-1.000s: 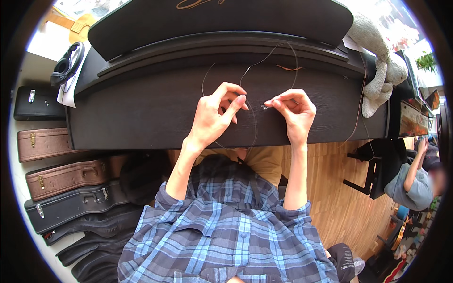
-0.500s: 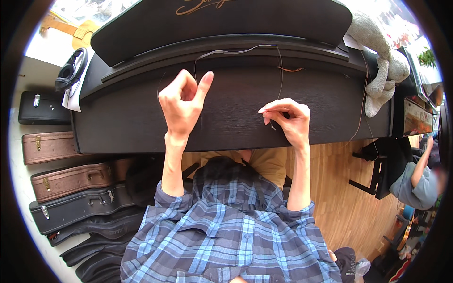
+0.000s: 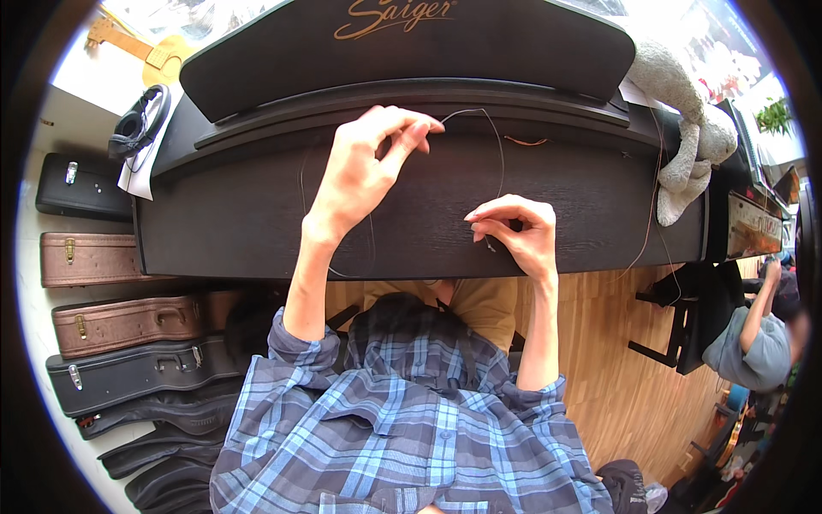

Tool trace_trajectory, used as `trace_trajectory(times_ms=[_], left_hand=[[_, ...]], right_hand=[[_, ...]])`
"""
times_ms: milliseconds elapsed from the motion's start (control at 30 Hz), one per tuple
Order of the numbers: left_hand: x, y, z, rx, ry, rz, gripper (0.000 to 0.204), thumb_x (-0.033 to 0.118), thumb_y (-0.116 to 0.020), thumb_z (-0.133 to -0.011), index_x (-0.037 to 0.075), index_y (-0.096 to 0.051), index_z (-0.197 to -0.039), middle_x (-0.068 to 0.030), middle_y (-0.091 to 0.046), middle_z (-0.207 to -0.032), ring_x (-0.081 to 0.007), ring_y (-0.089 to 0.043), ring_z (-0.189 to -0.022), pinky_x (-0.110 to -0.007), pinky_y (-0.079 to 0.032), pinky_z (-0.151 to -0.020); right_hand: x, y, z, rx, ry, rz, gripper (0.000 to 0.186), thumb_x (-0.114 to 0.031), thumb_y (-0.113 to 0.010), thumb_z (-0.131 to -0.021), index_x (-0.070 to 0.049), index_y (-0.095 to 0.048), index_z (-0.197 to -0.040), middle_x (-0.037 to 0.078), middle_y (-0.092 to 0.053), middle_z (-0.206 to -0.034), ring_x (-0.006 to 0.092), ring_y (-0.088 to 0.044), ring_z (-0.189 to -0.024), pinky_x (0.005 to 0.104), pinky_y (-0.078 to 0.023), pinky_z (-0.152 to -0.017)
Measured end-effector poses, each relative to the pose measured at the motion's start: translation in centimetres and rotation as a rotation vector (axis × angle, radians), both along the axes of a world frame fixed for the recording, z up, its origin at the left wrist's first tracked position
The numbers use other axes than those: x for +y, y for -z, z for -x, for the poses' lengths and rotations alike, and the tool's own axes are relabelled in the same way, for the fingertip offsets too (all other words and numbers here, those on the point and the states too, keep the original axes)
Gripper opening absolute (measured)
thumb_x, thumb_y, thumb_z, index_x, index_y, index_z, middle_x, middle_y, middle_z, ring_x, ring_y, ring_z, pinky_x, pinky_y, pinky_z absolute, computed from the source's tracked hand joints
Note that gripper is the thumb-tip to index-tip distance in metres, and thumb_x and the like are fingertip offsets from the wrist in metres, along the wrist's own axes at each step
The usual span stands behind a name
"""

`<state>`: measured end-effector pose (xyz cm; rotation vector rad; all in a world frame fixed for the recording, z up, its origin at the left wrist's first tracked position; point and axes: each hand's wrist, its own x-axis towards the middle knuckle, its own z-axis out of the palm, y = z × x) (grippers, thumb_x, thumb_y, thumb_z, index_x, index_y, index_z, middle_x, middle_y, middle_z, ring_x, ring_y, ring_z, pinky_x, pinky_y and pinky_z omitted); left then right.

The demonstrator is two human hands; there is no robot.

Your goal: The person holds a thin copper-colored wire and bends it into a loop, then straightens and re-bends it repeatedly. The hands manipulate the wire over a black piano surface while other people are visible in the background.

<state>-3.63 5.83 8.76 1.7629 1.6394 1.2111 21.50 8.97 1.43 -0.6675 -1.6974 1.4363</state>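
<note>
Left hand (image 3: 360,167), above the centre of the frame: thumb and index finger are brought together at the tips, gripping a thin grey string (image 3: 501,163); the remaining fingers are curled. Right hand (image 3: 527,233), right of centre and lower: thumb and index finger are pinched closely together with a rounded gap behind the tips, retaining the same string; a short pale tail projects just below the fingertips. Between the hands, the string rises from the left fingertips, arches at upper centre and descends to the right hand. A further thin loop hangs left of and below the left hand; whether it is continuous with the held length cannot be determined. Both hands are positioned over a black cabinet (image 3: 231,214), which spans the middle of the frame. On its surface, right of the arch, lies a short orange strand (image 3: 525,141). A black panel (image 3: 514,51) stands at the top of the frame. A grey plush toy (image 3: 676,111) hangs at upper right. Headphones (image 3: 133,128) rest at upper left, below a small guitar (image 3: 163,62). Brown case (image 3: 111,259) and black case (image 3: 128,377) units line the left side.
</note>
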Motion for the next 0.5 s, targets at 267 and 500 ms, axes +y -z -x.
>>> trace_trajectory(times_ms=[267, 500], left_hand=[[-0.4, 3.6, -1.6, -0.627, 0.382, 0.278, 0.018, 0.019, -0.058, -0.109, 0.002, -0.061, -0.106, -0.01, -0.077, -0.093, -0.0119, -0.067, -0.085, -0.027, -0.051, -0.079], [-0.9, 7.1, -3.0, -0.678, 0.404, 0.208, 0.01, 0.012, -0.07, -0.101, 0.003, -0.065, -0.1, -0.006, -0.074, -0.104, -0.0087, -0.062, -0.092, -0.026, -0.051, -0.08]], right_hand=[[0.2, 0.5, -0.2, 0.09, 0.103, 0.05, 0.015, 0.01, -0.08, -0.082, 0.003, -0.073, -0.094, 0.009, -0.075, -0.087, 0.0177, -0.077, -0.082, 0.0272, -0.063, -0.076], [0.5, 1.3, -0.4, 0.147, 0.116, 0.109, 0.022, 0.004, -0.084, -0.082, 0.001, -0.073, -0.101, 0.009, -0.077, -0.086, 0.0184, -0.078, -0.084, 0.0271, -0.062, -0.078]])
